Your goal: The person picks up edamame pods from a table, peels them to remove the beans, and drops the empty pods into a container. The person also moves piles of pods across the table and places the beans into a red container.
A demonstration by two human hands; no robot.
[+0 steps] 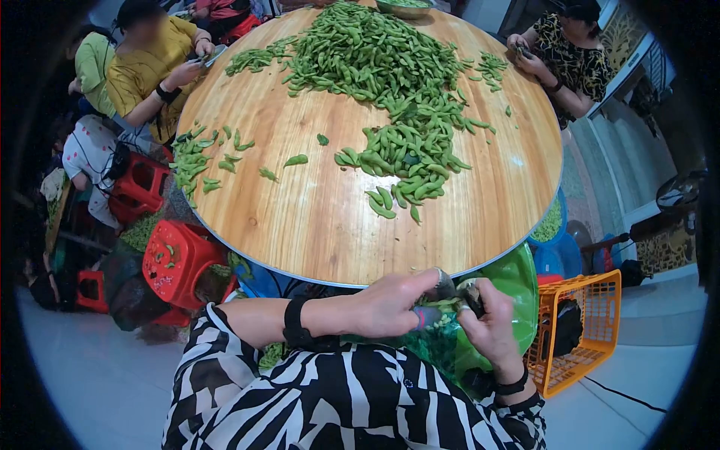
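Observation:
At the near edge of the round wooden table [300,217], my left hand [394,304] and my right hand [489,319] are close together over my lap. Dark coverings sit on some fingertips of both. The fingers of each hand are bent and pressed together around something green and small, too small to make out. Below them lie a green basin [517,281] and dark green netting. On the tabletop a large heap of green pods [367,56] spreads toward me, its nearest pods [416,187] short of the edge.
Loose pods [193,161] lie at the table's left. An orange crate [600,337] stands at lower right, a red stool [176,259] at lower left. People in yellow [161,60] and black-patterned clothing [574,56] sit at the table. A metal bowl [405,7] is at the far edge.

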